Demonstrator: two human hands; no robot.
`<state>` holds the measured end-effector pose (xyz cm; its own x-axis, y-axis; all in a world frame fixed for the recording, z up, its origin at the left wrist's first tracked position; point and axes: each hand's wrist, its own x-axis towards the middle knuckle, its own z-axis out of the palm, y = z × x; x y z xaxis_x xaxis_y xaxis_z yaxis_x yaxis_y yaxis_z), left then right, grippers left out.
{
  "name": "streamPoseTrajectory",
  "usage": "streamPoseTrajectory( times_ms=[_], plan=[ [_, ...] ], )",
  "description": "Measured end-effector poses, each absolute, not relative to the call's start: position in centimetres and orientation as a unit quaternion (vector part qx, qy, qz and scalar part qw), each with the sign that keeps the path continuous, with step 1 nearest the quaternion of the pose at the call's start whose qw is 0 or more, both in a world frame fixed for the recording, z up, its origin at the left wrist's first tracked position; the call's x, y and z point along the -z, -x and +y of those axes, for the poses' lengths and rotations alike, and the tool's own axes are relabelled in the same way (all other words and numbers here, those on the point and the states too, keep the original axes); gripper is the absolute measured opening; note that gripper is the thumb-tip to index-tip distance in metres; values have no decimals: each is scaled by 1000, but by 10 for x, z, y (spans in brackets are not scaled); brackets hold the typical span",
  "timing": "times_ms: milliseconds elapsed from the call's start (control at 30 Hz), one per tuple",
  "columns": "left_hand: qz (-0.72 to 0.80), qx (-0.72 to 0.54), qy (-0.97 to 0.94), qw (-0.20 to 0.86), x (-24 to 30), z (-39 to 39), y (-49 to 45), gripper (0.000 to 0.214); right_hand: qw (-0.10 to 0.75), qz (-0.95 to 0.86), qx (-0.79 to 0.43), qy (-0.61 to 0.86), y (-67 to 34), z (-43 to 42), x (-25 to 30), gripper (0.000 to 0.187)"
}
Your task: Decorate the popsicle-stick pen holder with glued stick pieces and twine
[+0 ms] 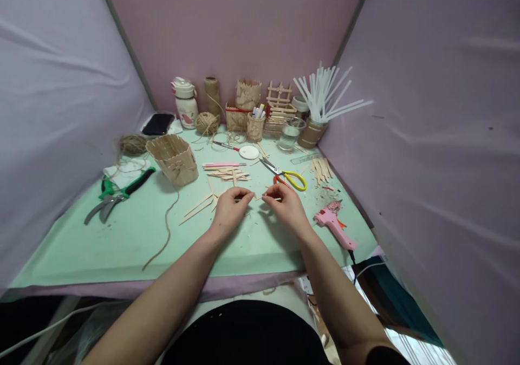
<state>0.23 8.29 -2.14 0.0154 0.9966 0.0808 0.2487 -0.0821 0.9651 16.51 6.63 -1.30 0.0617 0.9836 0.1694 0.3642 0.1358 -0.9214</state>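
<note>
My left hand (231, 209) and my right hand (285, 206) meet over the middle of the green table cover (122, 240). Both have their fingers pinched together on a small piece of wooden stick (257, 196) held between them just above the table. Several loose wooden sticks (201, 205) lie fanned out left of my left hand. More sticks (227, 174) are piled just beyond my hands, under a pink craft knife (222, 164). Yellow-handled scissors (286, 176) lie right behind my right hand.
A pink glue gun (335, 225) lies at the right. A stick-built basket (173, 159) with a trailing twine cord (164, 235) and green pruning shears (116, 193) lie at the left. Twine balls, jars, a bottle, a phone and white glue rods (325, 91) line the back.
</note>
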Motion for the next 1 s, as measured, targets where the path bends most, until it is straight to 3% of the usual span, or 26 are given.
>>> streamPoseTrajectory(
  times_ms=[133,333,567,1000],
  plan=[
    [549,-448,-578,404,22,86,5,19,505,-573,-367,531,-154,82,11,16],
    [570,-422,-598,374,21,87,7,18,506,-555,-418,510,-148,87,19,12],
    [571,-413,-634,320,26,87,6,14,470,-602,-366,532,-147,84,23,14],
    [565,-410,-642,317,30,88,6,14,466,-594,-367,543,-144,83,26,17]
  ],
)
